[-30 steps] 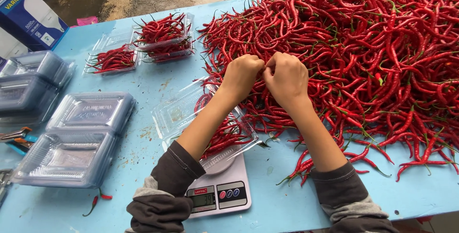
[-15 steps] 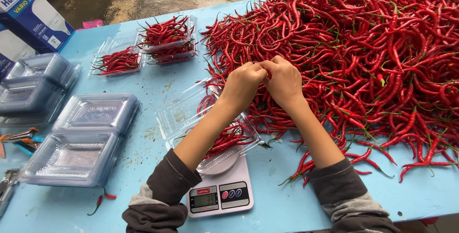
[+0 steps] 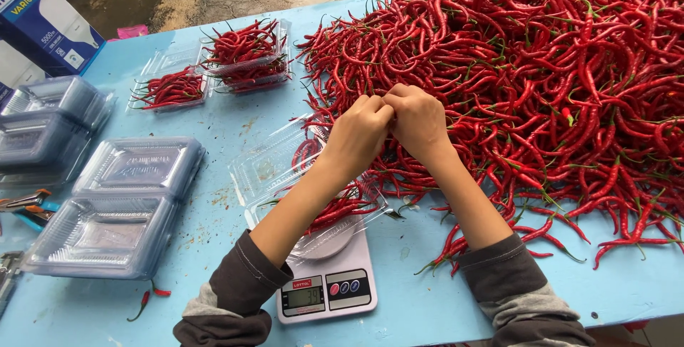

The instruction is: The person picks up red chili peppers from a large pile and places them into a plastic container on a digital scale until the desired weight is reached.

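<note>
My left hand (image 3: 360, 137) and my right hand (image 3: 420, 122) meet knuckle to knuckle, fingers curled tight around a red chilli that is almost wholly hidden between them. They hover at the near left edge of a big pile of red chillies (image 3: 541, 69) on the blue table (image 3: 235, 126). Just below my left forearm a clear hinged plastic box (image 3: 274, 169) lies open on a small white digital scale (image 3: 324, 293), with some chillies (image 3: 342, 208) in it.
Two clear boxes filled with chillies (image 3: 246, 51) (image 3: 171, 87) stand at the back. Stacks of empty clear boxes (image 3: 135, 169) (image 3: 100, 236) (image 3: 50, 115) fill the left side. A blue carton (image 3: 43, 12) stands far left, small hand tools (image 3: 25, 204) lie at the left edge, and a stray chilli (image 3: 146, 301) is near the front.
Both hands have drawn slightly back from the pile toward me and pressed closer together. The box on the scale has not moved.
</note>
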